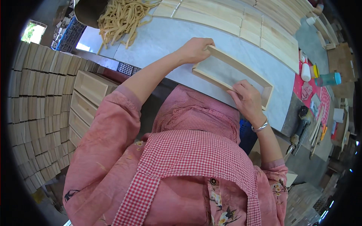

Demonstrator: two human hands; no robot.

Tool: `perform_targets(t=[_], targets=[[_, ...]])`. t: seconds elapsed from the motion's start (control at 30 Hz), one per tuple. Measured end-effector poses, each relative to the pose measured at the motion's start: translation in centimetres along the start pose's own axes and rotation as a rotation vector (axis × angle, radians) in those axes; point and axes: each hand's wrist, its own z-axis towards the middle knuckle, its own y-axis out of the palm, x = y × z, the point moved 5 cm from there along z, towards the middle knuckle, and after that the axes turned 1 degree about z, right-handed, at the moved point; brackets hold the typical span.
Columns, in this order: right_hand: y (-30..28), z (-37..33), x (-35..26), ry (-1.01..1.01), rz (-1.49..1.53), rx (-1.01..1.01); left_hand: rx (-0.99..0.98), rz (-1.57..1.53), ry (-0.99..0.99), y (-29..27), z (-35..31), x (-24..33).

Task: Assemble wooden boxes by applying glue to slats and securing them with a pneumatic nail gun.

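The rectangular wooden frame (241, 67) is at the near side of the pale marbled tabletop (158, 41), right in front of the person, probably so that both forearms reach it easily. The left hand (196, 50) pinches its far left corner, while the right hand (247, 96) pinches the near rail towards the right end, thumb and curled fingers on the wood; gripping such opposite parts likely steadies the thin rails against twisting. Whether the frame touches the surface throughout cannot be told. Wooden panels (211, 19) lie along the far side and a heap of tan bands (122, 19) far left, seemingly leaving working room between.
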Motion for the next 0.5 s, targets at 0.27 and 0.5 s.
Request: perform_targets(t=[0.27,0.5], targets=[[-0.1,0.2,-0.3,0.016,0.002,0.004,0.099,0.019,0.005,0.4,-0.4,-0.1],[0.1,0.1,0.0,0.038,-0.011,0.03,0.085,-0.025,-0.025,1.0,-0.3,-0.7]])
